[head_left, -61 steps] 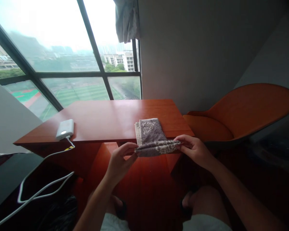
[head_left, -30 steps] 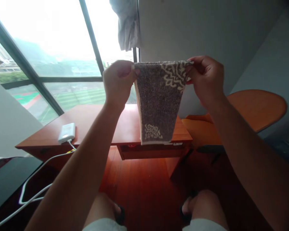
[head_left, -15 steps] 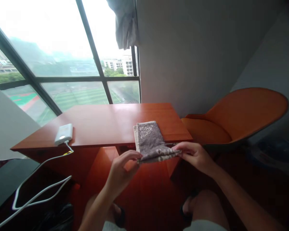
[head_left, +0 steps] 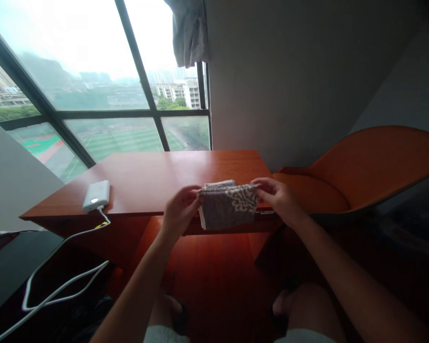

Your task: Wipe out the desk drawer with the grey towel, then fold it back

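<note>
A small grey-brown towel with a pale curly pattern is folded over at the near edge of the red-brown wooden desk. My left hand pinches its upper left corner. My right hand pinches its upper right corner. The front flap faces me and hangs down past the desk edge, while the far part of the towel rests on the desk top behind it.
A white power bank with a white cable lies at the desk's left front edge. An orange chair stands to the right. A large window is behind the desk, a curtain above. My knees are below.
One second ago I held the towel up high, hanging open. Then it was laid on the desk. Now both hands have lifted its near edge up and toward the far end, folding it.
</note>
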Demonstrator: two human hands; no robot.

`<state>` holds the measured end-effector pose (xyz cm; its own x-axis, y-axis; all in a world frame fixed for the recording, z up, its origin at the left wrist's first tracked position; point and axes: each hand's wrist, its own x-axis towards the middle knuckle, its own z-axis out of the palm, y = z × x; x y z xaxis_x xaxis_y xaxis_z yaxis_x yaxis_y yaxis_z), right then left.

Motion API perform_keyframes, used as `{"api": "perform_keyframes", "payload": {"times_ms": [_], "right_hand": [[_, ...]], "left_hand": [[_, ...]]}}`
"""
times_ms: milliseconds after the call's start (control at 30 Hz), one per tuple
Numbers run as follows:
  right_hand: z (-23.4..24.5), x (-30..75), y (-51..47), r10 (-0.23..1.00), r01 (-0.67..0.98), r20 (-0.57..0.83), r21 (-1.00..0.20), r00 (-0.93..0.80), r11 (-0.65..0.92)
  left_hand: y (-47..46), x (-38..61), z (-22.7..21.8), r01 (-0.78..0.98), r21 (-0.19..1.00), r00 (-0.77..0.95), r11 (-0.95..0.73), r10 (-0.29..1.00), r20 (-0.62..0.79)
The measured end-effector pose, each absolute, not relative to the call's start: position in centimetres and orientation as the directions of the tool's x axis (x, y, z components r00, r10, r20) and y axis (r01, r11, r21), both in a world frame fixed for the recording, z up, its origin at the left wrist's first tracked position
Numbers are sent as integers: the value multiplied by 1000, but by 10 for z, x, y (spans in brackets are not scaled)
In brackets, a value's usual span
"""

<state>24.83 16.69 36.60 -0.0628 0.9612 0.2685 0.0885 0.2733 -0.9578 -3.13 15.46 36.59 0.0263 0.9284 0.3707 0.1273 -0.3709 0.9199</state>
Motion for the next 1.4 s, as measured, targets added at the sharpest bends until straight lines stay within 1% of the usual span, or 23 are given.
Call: {"api": "perform_keyframes", "payload": {"times_ms": [33,100,167,233,333,433,567,633,667,700,767,800,833,867,900,967,1033,1233,1400], "right_hand": [[368,242,190,961,80,276,-958,-18,277],[367,229,237,969,126,248,-962,23,243],[357,217,277,978,266,185,-951,92,155],[340,208,305,981,332,141,-939,133,90],[308,202,320,979,442,95,-897,179,6],[286,204,316,980,546,99,-837,175,-13],[286,210,297,983,628,135,-778,126,26],[294,210,284,981,664,155,-747,114,41],[297,209,276,977,689,193,-721,94,76],[300,208,269,966,717,255,-682,47,145],[302,204,255,908,750,391,-554,-148,361],[301,202,249,865,744,427,-479,-266,465],[298,200,243,829,732,427,-421,-361,536],[294,199,239,814,729,399,-385,-421,566],[290,198,236,819,741,361,-365,-445,564],[279,199,231,852,782,310,-351,-423,516],[271,200,230,868,803,299,-345,-397,486],[268,200,242,891,818,299,-374,-341,438],[269,198,262,926,846,292,-404,-240,347]], "left_hand": [[176,-31,369,106,920,3,-378,925,380],[219,-31,372,132,934,-23,-333,941,339],[254,-32,366,223,942,-50,-250,962,267],[278,-33,352,344,926,-103,-154,974,200],[296,-35,324,450,891,-151,-61,978,143],[304,-37,304,512,858,-140,-46,981,136],[302,-35,304,588,805,-120,-79,976,184],[292,-28,311,652,751,-117,-107,964,239],[283,-22,315,703,697,-86,-144,955,283],[274,-15,318,760,620,-27,-196,943,331],[253,2,321,849,419,151,-322,907,392],[243,10,320,870,328,229,-367,892,390],[235,16,317,884,263,279,-388,886,371],[229,22,312,896,217,301,-387,890,343],[225,25,307,908,189,305,-374,900,313],[223,27,296,924,164,298,-347,918,262],[227,25,289,925,158,306,-345,925,227],[259,18,294,893,173,397,-415,909,129],[296,22,300,849,162,497,-503,864,78]]}}
